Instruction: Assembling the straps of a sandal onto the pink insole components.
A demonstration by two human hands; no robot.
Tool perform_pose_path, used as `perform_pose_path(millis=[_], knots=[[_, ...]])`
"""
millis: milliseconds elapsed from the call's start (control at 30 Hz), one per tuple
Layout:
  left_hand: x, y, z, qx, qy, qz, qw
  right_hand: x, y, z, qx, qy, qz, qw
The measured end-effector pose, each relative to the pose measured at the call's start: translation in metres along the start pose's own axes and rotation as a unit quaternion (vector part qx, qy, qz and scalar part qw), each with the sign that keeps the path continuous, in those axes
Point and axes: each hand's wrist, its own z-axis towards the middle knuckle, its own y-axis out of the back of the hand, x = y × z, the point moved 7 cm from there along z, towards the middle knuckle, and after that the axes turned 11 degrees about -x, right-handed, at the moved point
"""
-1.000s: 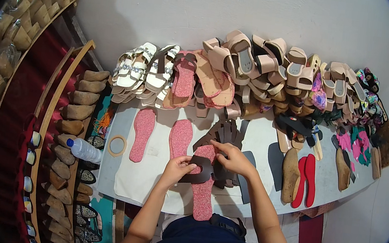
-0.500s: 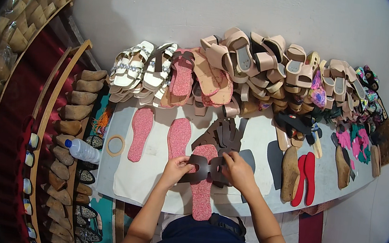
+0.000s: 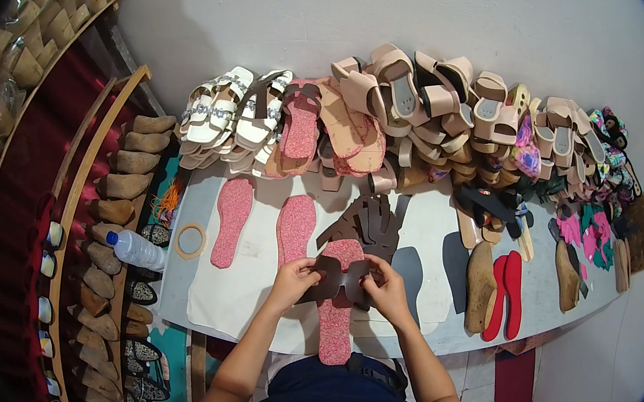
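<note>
Between my two hands is a dark brown sandal upper [image 3: 341, 280] with cut-out straps, held over a speckled pink insole [image 3: 335, 333]. My left hand [image 3: 295, 280] pinches its left edge. At its right edge, the fingers of my right hand [image 3: 386, 289] are closed on the same piece. The insole lies lengthwise toward me, its narrow end by the table's near edge; the upper covers its middle. Just beyond lie more dark brown upper pieces [image 3: 375, 221], partly overlapping. Two further pink insoles, one on the far left [image 3: 233, 221] and one nearer [image 3: 297, 222], rest on white sheeting.
Finished sandals [image 3: 406, 91] are heaped along the wall. Right of my hands are grey soles [image 3: 408, 278], a wooden shoe last [image 3: 478, 290] and red insoles [image 3: 512, 294]. A tape roll [image 3: 191, 241] lies left, near a water bottle [image 3: 138, 249] and a rack of lasts [image 3: 135, 164].
My right hand has shifted slightly down and regripped the upper's right edge. The upper now looks flatter and more evenly spread across the insole. My left hand has barely moved.
</note>
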Motion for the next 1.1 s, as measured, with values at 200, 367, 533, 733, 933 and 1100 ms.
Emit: perform_pose_path(millis=[200, 367, 533, 733, 933, 1100], knots=[[-0.006, -0.002, -0.004, -0.023, -0.021, -0.008, 0.999, -0.005, -0.006, -0.003, -0.030, -0.052, 0.150, 0.987], [0.002, 0.002, -0.003, -0.022, -0.012, 0.003, 1.000, -0.010, -0.010, -0.003, -0.033, -0.079, 0.175, 0.981], [0.000, -0.001, -0.003, -0.008, 0.001, 0.004, 1.000, -0.015, -0.010, 0.000, -0.031, -0.092, 0.187, 0.978], [0.002, 0.002, 0.000, 0.012, 0.010, -0.005, 1.000, -0.020, -0.009, 0.001, -0.017, -0.136, 0.213, 0.967], [0.000, -0.003, 0.001, 0.033, -0.007, 0.013, 0.999, -0.016, -0.011, -0.002, 0.010, -0.142, 0.144, 0.979], [-0.003, -0.008, 0.001, 0.051, 0.005, 0.013, 0.999, -0.019, -0.008, -0.002, -0.020, -0.127, 0.195, 0.972]])
